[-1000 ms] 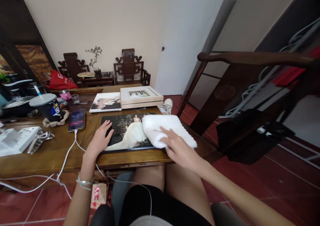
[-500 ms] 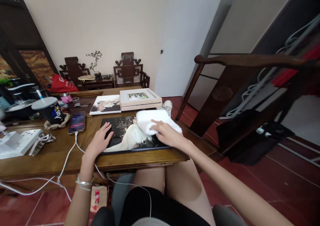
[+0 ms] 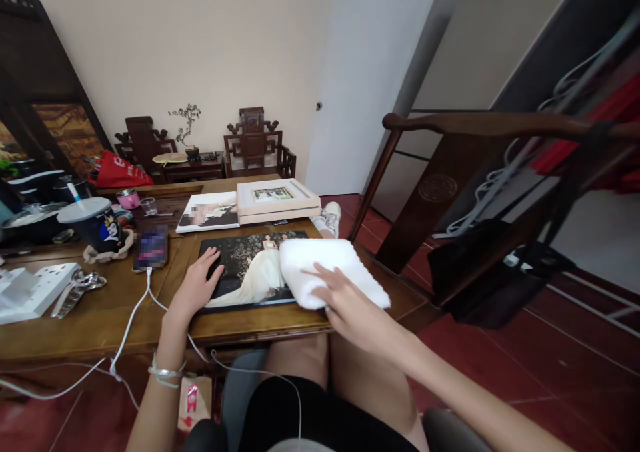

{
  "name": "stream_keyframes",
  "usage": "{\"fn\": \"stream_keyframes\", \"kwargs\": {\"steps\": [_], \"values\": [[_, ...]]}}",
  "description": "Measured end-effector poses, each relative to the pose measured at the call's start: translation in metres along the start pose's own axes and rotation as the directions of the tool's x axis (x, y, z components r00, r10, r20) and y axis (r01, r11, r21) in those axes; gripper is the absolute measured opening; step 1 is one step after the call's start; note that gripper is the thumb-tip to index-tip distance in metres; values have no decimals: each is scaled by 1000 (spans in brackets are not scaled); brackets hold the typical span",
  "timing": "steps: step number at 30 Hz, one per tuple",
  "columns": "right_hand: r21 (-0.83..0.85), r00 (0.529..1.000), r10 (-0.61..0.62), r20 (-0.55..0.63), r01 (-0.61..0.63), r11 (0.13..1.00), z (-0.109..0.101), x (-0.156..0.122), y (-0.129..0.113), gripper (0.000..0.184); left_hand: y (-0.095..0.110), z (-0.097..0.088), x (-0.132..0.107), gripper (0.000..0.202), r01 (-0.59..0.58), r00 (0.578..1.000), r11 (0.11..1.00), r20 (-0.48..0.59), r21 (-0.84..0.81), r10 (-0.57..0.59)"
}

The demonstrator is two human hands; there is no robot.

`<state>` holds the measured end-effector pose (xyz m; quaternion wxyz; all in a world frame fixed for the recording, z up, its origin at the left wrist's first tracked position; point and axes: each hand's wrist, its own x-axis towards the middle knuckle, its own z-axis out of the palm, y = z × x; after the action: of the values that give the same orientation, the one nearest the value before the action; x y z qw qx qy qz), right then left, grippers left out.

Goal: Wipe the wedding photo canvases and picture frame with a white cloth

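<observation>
A dark photo print [image 3: 245, 265] of a figure in a white dress lies flat on the wooden table [image 3: 100, 312] in front of me. My left hand [image 3: 197, 284] rests flat on the print's left edge, fingers spread. My right hand [image 3: 345, 302] presses flat on a folded white towel [image 3: 325, 269], which lies over the print's right side and overhangs its near right corner.
Behind the print lie a second photo print [image 3: 209, 211] and a stack of pale framed pictures [image 3: 277, 199]. To the left are a phone [image 3: 151, 247] on a white cable, a dark lidded cup [image 3: 95, 222] and a white power strip [image 3: 30, 291]. A dark wooden chair [image 3: 480, 192] stands right.
My right hand slid the towel up toward the print's far side, then back toward me and to the right. My left hand stayed on the print's left edge.
</observation>
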<state>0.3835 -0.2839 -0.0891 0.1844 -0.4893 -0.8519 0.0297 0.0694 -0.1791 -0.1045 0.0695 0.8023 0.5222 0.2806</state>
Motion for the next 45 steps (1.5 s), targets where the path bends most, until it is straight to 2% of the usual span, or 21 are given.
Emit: {"fn": "stream_keyframes", "kwargs": {"steps": [2, 4, 7, 10, 17, 21, 23, 25, 33, 36, 38, 40, 45], "values": [[8, 999, -20, 37, 20, 1000, -6, -25, -16, 49, 0, 1, 0, 51, -3, 1000, 1000, 1, 4, 3], [15, 996, -45, 70, 44, 999, -11, -38, -27, 50, 0, 1, 0, 51, -2, 1000, 1000, 11, 11, 2], [27, 994, -64, 84, 62, 998, -14, -33, -31, 50, 1, 0, 0, 52, 0, 1000, 1000, 26, 15, 0], [11, 996, -61, 69, 61, 998, -12, -4, -21, 50, 2, -1, 0, 52, -7, 1000, 1000, 28, 21, 6], [-83, 999, 8, 44, -4, 997, -2, 93, 20, 47, 3, -3, -1, 51, -10, 1000, 1000, 25, 19, 9], [-110, 998, -3, 59, 9, 994, 4, 122, 32, 43, 4, -2, -2, 50, 11, 1000, 1000, 19, 4, -12], [-106, 999, 0, 54, 6, 994, 6, 120, 31, 43, 4, -1, -2, 49, 21, 1000, 1000, 12, 3, -21], [-97, 999, 5, 37, -2, 995, 8, 107, 23, 45, 4, -1, -2, 49, 23, 1000, 1000, 12, 8, -23], [-4, 995, -103, 12, 103, 995, 5, 0, -31, 46, 8, -1, -2, 49, 26, 999, 1000, 35, 8, -26], [13, 990, -141, 25, 141, 990, 3, -19, -45, 44, 9, -1, -2, 48, 34, 999, 999, 40, 7, -35], [19, 986, -159, 39, 159, 987, 3, -16, -49, 42, 9, -1, -3, 47, 36, 999, 999, 37, 7, -36], [29, 985, -167, 54, 165, 986, 4, -2, -46, 43, 9, -2, -3, 47, 32, 999, 999, 35, 10, -33], [-3, 991, -123, 57, 123, 992, 10, 64, -13, 49, 9, -3, -3, 49, 26, 999, 1000, 44, 16, -27]]}}
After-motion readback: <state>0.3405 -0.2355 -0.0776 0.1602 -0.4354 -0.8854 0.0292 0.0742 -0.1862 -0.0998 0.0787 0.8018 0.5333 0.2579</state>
